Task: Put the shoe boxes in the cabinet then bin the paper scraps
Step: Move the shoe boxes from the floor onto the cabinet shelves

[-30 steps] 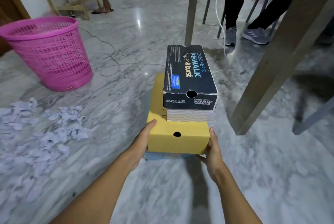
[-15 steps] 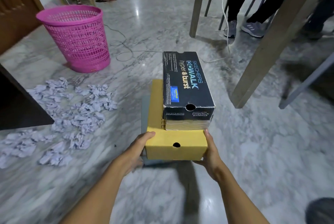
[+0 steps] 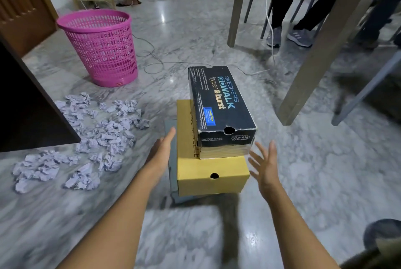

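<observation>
Black shoe box point(image 3: 219, 106) topped the yellow box point(image 3: 208, 173) and a grey box point(image 3: 171, 156), stacked on the floor point(image 3: 314, 182). Long axes ran away from me; holed ends of the top two faced me. My left hand point(image 3: 161, 151) and right hand point(image 3: 263, 165) flanked the stack, fingers straight, holding nothing.

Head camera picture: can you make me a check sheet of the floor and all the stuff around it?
Surface: grey marble floor, glossy.
Job's things: black Skechers cardboard shoe box atop yellow cardboard shoe box, atop grey-blue box; crumpled pale purple paper scraps to their left; pink plastic mesh bin beyond.
Clutter: nothing seen.
Grips: left hand, right hand open, flanking the stack.
Cables: white cable hanging; thin cable on floor.
Surroundings: wooden table leg; seated person's grey trainers.
</observation>
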The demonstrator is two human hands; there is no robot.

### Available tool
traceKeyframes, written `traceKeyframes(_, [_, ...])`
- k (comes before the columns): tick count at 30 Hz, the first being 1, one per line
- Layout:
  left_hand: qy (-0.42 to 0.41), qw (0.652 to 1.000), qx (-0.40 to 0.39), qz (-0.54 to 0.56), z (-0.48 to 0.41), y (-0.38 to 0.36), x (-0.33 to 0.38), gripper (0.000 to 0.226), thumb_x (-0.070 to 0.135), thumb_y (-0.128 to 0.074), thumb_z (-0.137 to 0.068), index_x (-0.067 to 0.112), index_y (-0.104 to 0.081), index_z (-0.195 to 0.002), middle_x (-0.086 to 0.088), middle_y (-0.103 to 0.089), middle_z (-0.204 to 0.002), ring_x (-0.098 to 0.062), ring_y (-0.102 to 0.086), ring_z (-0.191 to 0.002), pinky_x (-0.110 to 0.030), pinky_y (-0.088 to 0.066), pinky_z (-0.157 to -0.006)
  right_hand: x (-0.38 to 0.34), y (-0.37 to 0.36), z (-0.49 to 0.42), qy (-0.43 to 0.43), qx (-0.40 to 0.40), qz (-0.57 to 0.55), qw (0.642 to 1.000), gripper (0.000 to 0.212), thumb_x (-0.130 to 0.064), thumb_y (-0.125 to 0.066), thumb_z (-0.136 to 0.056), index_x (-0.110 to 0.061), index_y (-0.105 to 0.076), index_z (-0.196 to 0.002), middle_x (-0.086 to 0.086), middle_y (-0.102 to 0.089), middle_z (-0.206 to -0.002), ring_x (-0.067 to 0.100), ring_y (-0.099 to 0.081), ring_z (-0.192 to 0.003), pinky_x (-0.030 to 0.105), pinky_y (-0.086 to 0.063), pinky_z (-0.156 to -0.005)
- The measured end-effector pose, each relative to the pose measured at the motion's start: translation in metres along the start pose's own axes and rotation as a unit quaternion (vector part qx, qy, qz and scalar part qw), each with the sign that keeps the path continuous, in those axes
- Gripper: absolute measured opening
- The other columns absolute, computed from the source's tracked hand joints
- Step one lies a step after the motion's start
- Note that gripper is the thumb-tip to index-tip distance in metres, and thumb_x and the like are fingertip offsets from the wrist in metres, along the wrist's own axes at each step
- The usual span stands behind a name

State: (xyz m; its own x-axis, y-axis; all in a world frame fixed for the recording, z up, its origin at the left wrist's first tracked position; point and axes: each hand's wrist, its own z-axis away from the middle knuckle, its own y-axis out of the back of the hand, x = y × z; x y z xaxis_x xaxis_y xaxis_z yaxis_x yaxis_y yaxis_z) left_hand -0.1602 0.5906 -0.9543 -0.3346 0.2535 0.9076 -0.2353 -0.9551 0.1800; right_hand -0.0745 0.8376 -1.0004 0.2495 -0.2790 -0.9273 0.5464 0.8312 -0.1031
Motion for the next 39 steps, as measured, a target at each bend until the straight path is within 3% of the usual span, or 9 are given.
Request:
traceKeyframes(3, [-0.055,0.998,0.022,0.025,-0.006,-0.014,0.03,0.092,0.086,-0.033,-0.074,0.032,-0.039,-0.147,0.006,-0.039,-0.153,-0.02,-0.034,-0.142,-0.04,-0.025,-0.112,-0.041,-0.005,-0.003,0.02,-0.045,0.031,0.998,0.106,-0.104,-0.041,-0.04,-0.051,-0.051,-0.131,0.001,-0.057,-0.138,0.024,-0.054,-0.125,0.055,-0.033,-0.111])
traceKeyframes(7, [-0.036,0.999,-0.006,0.012,-0.017,-0.036,0.043,0.108,0.1,-0.024,-0.059,0.039,-0.037,-0.148,0.009,-0.036,-0.155,-0.019,-0.034,-0.142,-0.042,-0.027,-0.111,-0.079,-0.026,0.008,0.013,-0.173,0.173,0.969,0.075,-0.098,-0.038,-0.061,-0.059,-0.055,-0.123,-0.012,-0.065,-0.13,0.019,-0.057,-0.124,0.053,-0.031,-0.11])
traceKeyframes(10, [0.004,0.999,0.023,0.042,-0.031,-0.038,0.034,0.136,0.109,-0.026,-0.033,0.034,-0.044,-0.144,0.006,-0.048,-0.147,-0.019,-0.045,-0.132,-0.037,-0.033,-0.095,-0.09,-0.033,0.009,0.005,-0.175,0.207,0.963,0.045,-0.075,-0.044,-0.082,-0.047,-0.063,-0.112,-0.017,-0.072,-0.112,0.011,-0.059,-0.113,0.052,-0.026,-0.11])
traceKeyframes(13, [-0.012,0.998,0.018,0.063,-0.028,-0.04,0.037,0.112,0.102,-0.03,-0.047,0.033,-0.059,-0.13,0.005,-0.059,-0.135,-0.018,-0.053,-0.122,-0.032,-0.034,-0.091,-0.09,-0.031,0.004,0.0,-0.168,0.208,0.964,0.031,-0.06,-0.051,-0.087,-0.035,-0.066,-0.099,-0.013,-0.074,-0.093,0.011,-0.06,-0.098,0.05,-0.026,-0.112])
traceKeyframes(18, [-0.065,0.992,0.025,0.108,-0.039,-0.039,0.028,0.091,0.101,-0.04,-0.054,0.041,-0.067,-0.117,0.005,-0.068,-0.124,-0.021,-0.06,-0.118,-0.046,-0.041,-0.107,-0.092,-0.042,0.003,0.024,-0.179,0.17,0.969,0.031,-0.058,-0.057,-0.078,-0.032,-0.069,-0.088,-0.011,-0.074,-0.084,0.015,-0.06,-0.092,0.044,-0.035,-0.102])
traceKeyframes(23, [-0.143,0.969,0.011,0.202,-0.014,-0.011,0.056,0.079,0.075,-0.054,-0.076,0.016,-0.06,-0.127,-0.009,-0.068,-0.122,-0.027,-0.064,-0.115,-0.048,-0.048,-0.101,-0.106,-0.067,0.009,0.074,-0.253,0.092,0.96,0.026,-0.043,-0.053,-0.089,-0.029,-0.068,-0.105,-0.006,-0.074,-0.089,0.011,-0.066,-0.077,0.03,-0.045,-0.066])
traceKeyframes(29, [-0.105,0.98,0.042,0.166,0.038,0.076,0.083,0.085,0.061,-0.069,-0.067,0.01,-0.051,-0.133,-0.002,-0.067,-0.081,-0.012,-0.065,-0.057,-0.023,-0.051,-0.048,-0.126,-0.113,0.023,0.034,-0.357,0.047,0.932,0.064,-0.055,-0.066,-0.067,-0.016,-0.069,-0.117,0.01,-0.072,-0.111,0.03,-0.061,-0.095,0.041,-0.039,-0.077])
traceKeyframes(35, [-0.055,0.979,0.122,0.153,0.121,0.169,0.098,0.086,0.067,-0.075,-0.053,0.018,-0.063,-0.122,-0.016,-0.065,-0.098,-0.031,-0.063,-0.083,-0.045,-0.056,-0.071,-0.148,-0.191,0.056,0.006,-0.488,0.088,0.868,0.049,-0.049,-0.068,-0.061,-0.018,-0.073,-0.098,0.009,-0.075,-0.092,0.023,-0.069,-0.074,0.041,-0.045,-0.078])
traceKeyframes(39, [-0.052,0.963,0.193,0.181,0.175,0.218,0.102,0.068,0.064,-0.067,-0.057,0.015,-0.067,-0.104,-0.008,-0.068,-0.076,-0.024,-0.066,-0.065,-0.038,-0.055,-0.064,-0.166,-0.256,0.1,0.025,-0.56,0.145,0.815,0.051,-0.055,-0.068,-0.058,-0.02,-0.071,-0.094,0.008,-0.074,-0.089,0.021,-0.068,-0.072,0.03,-0.048,-0.06])
